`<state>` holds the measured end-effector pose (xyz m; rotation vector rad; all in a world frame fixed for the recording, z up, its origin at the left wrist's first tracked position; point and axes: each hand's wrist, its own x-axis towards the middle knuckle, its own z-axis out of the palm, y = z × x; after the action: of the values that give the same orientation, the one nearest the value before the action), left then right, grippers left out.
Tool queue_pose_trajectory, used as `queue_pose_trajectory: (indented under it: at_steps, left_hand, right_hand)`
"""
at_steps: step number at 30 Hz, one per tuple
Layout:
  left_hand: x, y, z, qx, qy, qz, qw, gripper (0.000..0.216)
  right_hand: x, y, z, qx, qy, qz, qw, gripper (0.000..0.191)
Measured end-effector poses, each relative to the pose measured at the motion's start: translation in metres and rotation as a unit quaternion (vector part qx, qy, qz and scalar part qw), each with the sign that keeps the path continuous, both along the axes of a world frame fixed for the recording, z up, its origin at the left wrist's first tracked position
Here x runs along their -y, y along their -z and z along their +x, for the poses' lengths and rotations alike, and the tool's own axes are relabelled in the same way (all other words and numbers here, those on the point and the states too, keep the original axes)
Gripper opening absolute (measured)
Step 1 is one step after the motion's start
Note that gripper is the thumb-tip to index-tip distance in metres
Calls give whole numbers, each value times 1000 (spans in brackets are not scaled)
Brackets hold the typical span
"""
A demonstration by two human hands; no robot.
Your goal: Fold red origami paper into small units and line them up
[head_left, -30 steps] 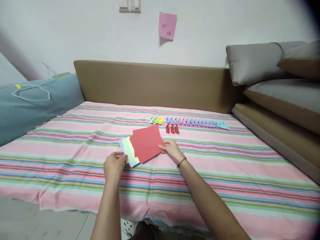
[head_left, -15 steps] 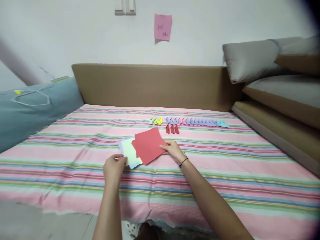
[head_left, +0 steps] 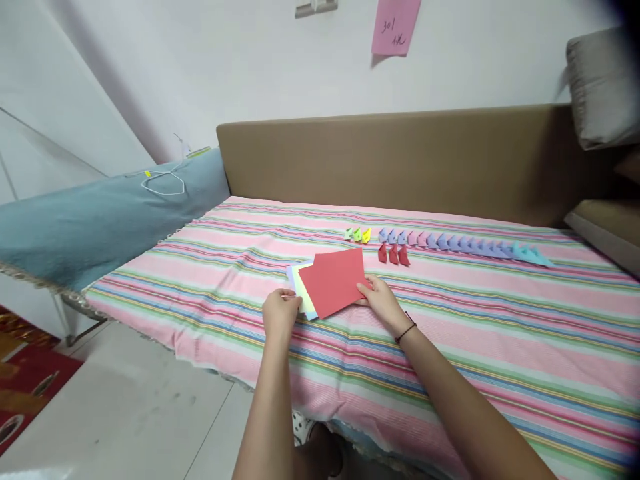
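My right hand (head_left: 383,300) pinches the right edge of red paper (head_left: 335,283), its thumb on top. To the left, my left hand (head_left: 283,312) grips the edge of pale coloured paper sheets (head_left: 301,288), which show yellow-green, lilac and light blue. The red paper overlaps these sheets and hides most of them. Beyond the hands, a long row of folded lilac, pink and turquoise paper pieces (head_left: 453,243) lies on the striped cloth (head_left: 450,307). Three red folded pieces (head_left: 393,254) sit in front of it, and green and yellow folded pieces (head_left: 357,235) lie at its left.
A brown backrest (head_left: 390,167) runs behind the cloth. On the left is a blue-covered armrest (head_left: 100,207) with a white wire hanger (head_left: 165,183) on it. Grey cushions (head_left: 603,93) stand at the right. A pink note (head_left: 397,27) is stuck to the wall.
The view has turned left, so the scene sits further right and the floor at left shows. The red paper has shifted left over the pale sheets, covering more of them. Both hands keep their hold.
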<state>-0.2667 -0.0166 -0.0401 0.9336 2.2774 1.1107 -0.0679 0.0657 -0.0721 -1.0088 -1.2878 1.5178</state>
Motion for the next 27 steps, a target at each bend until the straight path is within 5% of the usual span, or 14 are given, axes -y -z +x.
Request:
queue_pose_trajectory:
  at_steps: [12, 16, 19, 22, 27]
  left_hand:
    - [-2, -4, 0, -2, 11, -20, 1000, 20]
    - [0, -8, 7, -24, 31, -19, 999, 56]
    - [3, -4, 22, -138, 82, -1, 987, 99]
    - [2, 4, 37, -213, 146, -14, 966, 118]
    - [-9, 13, 39, -198, 138, -19, 970, 97]
  right_hand:
    - [1, -3, -4, 202, 78, 138, 967, 35]
    - [0, -4, -4, 259, 122, 188, 940, 24]
    - [-3, -4, -4, 279, 134, 200, 930, 17]
    - [-5, -4, -6, 280, 146, 205, 926, 16]
    - [-5, -9, -2, 250, 165, 205, 932, 12]
